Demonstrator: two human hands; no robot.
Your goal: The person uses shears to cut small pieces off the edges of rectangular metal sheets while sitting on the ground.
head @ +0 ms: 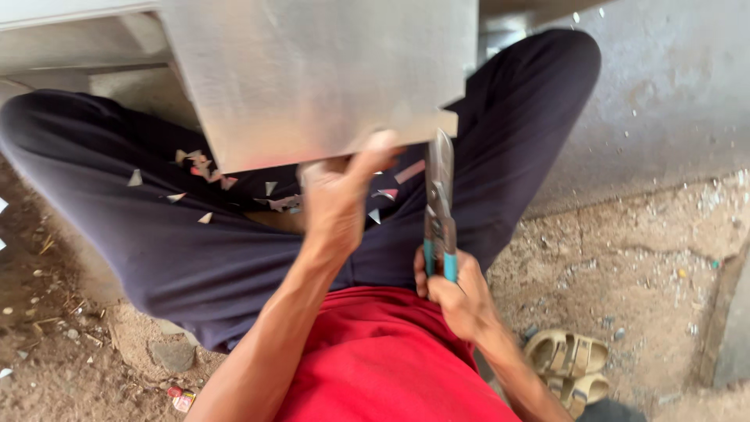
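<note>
The left hand (337,199) grips the near edge of the flat grey sheet-metal panel (320,74) over the lap, steadying it, while the right hand (457,293) is closed round teal-handled tin snips (440,211) whose blades meet that edge.

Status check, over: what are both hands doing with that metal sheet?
Left hand grips the metal sheet by its near edge. Right hand holds snips, blades at the sheet's edge. Metal scraps litter the lap.
</note>
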